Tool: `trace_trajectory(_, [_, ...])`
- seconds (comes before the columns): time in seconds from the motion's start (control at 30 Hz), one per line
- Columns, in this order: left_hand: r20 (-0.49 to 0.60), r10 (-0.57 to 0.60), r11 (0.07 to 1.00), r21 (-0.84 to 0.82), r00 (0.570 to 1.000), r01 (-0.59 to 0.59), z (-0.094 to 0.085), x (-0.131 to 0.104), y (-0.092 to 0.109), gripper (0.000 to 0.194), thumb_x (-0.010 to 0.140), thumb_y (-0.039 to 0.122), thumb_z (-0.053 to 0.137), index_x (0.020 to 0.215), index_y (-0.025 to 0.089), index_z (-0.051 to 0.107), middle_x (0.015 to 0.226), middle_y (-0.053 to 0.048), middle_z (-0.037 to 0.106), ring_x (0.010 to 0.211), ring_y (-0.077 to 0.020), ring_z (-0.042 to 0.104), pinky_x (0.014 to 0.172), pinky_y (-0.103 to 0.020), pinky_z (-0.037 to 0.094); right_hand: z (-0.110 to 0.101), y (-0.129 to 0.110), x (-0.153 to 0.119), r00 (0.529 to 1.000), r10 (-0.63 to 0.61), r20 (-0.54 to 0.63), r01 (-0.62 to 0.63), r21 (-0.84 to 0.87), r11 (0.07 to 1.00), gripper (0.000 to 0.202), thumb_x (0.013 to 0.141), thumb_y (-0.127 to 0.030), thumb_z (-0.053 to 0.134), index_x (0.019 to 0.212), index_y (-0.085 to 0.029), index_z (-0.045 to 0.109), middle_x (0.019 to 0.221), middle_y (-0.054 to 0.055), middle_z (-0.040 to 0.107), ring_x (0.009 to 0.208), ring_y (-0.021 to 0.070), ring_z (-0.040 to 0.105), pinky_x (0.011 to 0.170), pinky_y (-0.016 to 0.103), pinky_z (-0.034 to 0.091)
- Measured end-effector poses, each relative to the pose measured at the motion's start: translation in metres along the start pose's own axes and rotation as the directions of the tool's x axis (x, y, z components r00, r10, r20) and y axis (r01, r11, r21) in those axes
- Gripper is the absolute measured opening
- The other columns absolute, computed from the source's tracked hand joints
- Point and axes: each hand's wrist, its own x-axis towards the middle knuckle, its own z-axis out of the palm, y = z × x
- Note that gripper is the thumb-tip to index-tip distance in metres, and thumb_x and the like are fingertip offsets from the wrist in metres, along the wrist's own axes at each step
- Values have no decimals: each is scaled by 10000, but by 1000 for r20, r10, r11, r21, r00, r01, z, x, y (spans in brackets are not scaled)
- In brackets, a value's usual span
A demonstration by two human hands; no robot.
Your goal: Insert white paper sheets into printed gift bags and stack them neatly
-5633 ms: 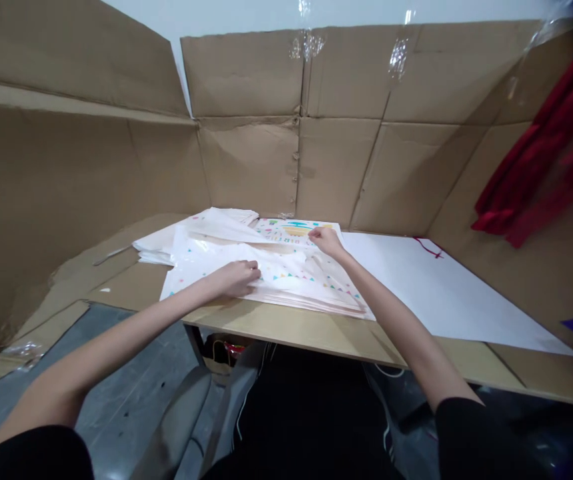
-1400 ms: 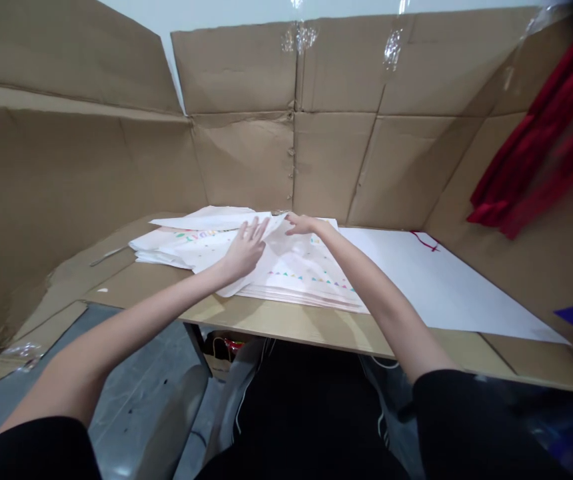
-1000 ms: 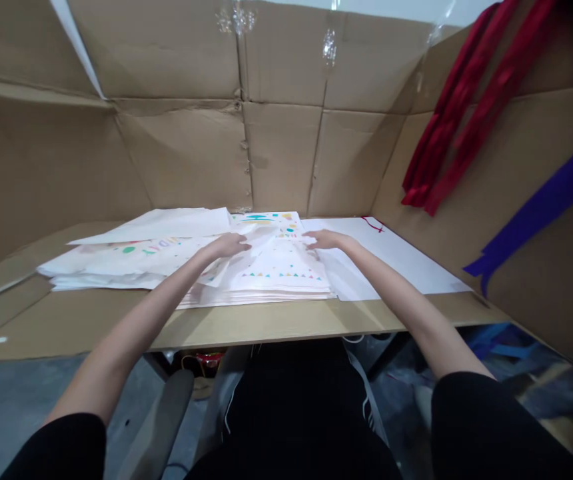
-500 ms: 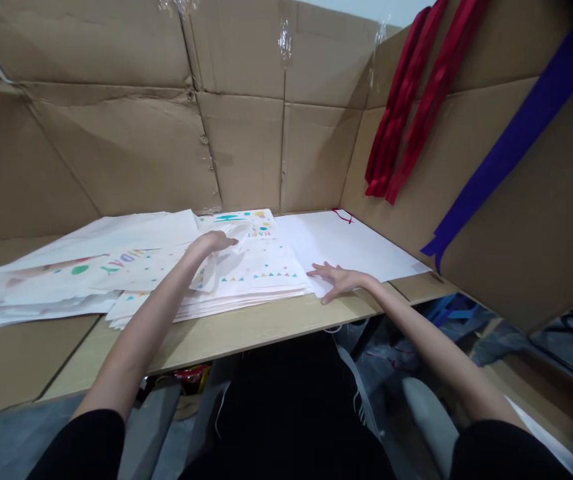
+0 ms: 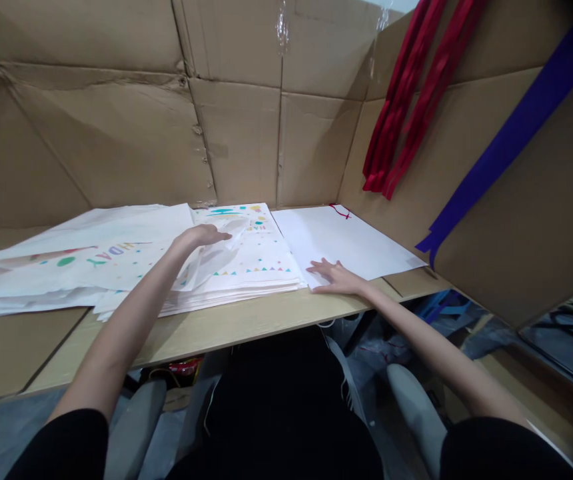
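1. The person's left hand (image 5: 205,235) is over the middle stack of printed sheets (image 5: 261,257); its grip is hard to make out.
2. The right hand (image 5: 335,276) lies with fingers spread on the near edge of a big white sheet (image 5: 361,240), red string (image 5: 340,212) at its far side.
3. More sheets (image 5: 131,223) lie at the left of the counter (image 5: 246,323).
4. Red ribbons (image 5: 434,87) and a blue ribbon (image 5: 506,143) hang by the right cardboard wall (image 5: 526,220).

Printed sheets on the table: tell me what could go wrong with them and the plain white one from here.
The raised, rumpled layer by the left hand could crease if dragged. The printed stack has uneven front edges near the table's edge, so it might slip. The right hand, spread on the plain white sheet, could shift it.
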Motion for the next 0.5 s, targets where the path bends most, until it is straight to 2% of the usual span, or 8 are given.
trace_trajectory(0.1, [3,-1,1000,-23,1000,1,0,0,-1,736,828,641,346,1329,125,501,1404,-142,432,1230,-332,458,939,-388,429,6,-5,0,999,41,6,-41,-4,999,806,744,-767,509,1420,-356,352,1515,7,160,1379,399,46,1026,718,26])
trace_trajectory(0.23, [-2,-6,999,-32,1000,6,0,0,-1,748,820,640,371,1339,114,489,1404,-152,430,1244,-342,442,939,-387,432,11,-8,0,997,77,-16,-76,37,996,691,823,-746,399,1409,-382,357,1515,-24,156,1392,353,24,1041,688,-33])
trace_trajectory(0.37, [24,-2,1000,-27,1000,3,-1,-2,1,754,827,642,357,1345,108,479,1413,-149,418,1249,-328,440,965,-382,415,10,-6,0,997,81,0,-81,70,994,625,863,-684,412,1409,-385,354,1514,-33,154,1395,338,11,1040,687,-46])
trace_trajectory(0.5, [31,-20,999,-36,999,21,-3,-3,-1,748,820,663,351,1326,134,504,1342,-162,498,1155,-325,526,914,-375,445,6,-5,1,996,86,5,-86,95,992,532,907,-610,403,1384,-376,398,1508,-24,183,1397,330,38,1039,693,-28])
